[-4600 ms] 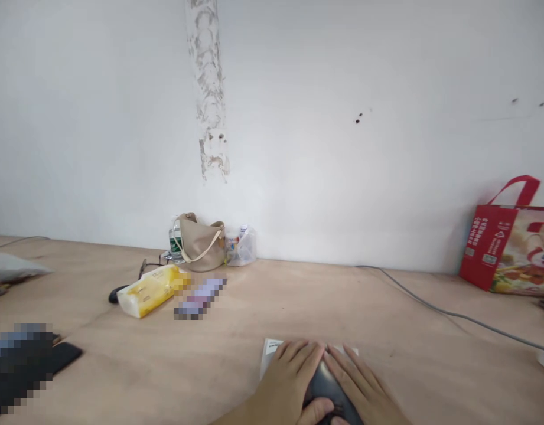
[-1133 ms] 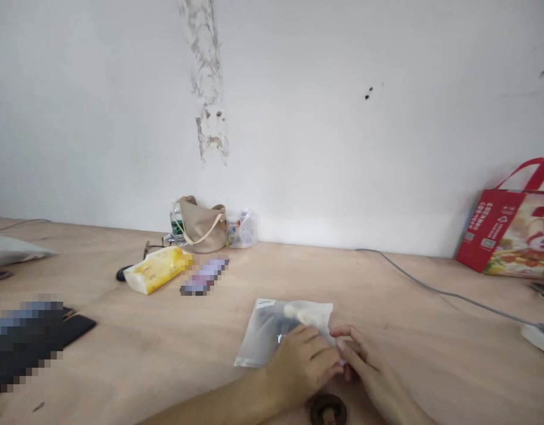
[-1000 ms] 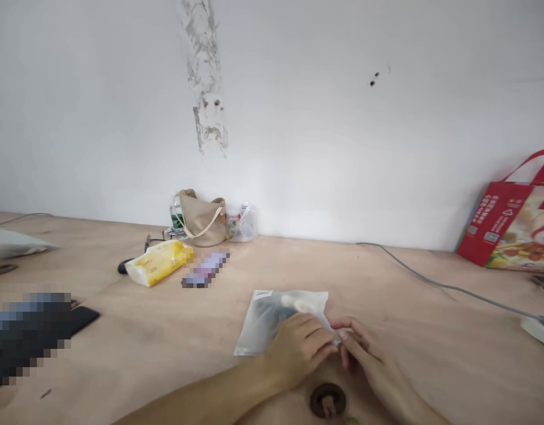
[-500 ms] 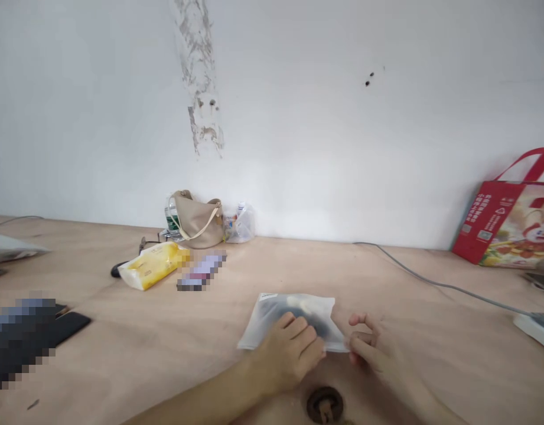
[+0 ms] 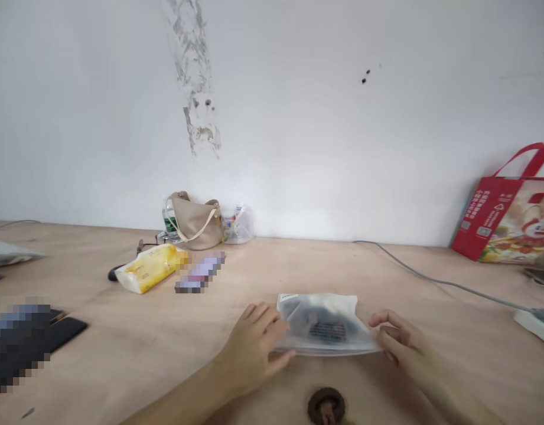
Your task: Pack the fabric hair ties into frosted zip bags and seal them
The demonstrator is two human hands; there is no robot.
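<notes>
A frosted plastic zip bag (image 5: 342,330) lies in front of me, with dark contents and something pale showing through. Black printed text is visible on its front, and its zip edge faces me. My left hand (image 5: 256,339) holds the bag's left near corner, thumb below and fingers over the edge. At the right near corner, my right hand (image 5: 398,339) pinches the edge between thumb and curled fingers. Just nearer than the bag is a round brown hole or fitting (image 5: 326,404) in the table.
A yellow tissue pack (image 5: 152,267) and a phone (image 5: 201,273) lie to the left. By the wall stand a beige handbag (image 5: 198,224) and a clear plastic bag (image 5: 239,225). A red shopping bag (image 5: 497,218), grey cable (image 5: 424,276) and white power strip (image 5: 535,330) are at right.
The bag has shifted right. My left hand has moved left off its middle to the left corner, uncovering the printed text. My right hand has moved slightly right along with the bag's right corner.
</notes>
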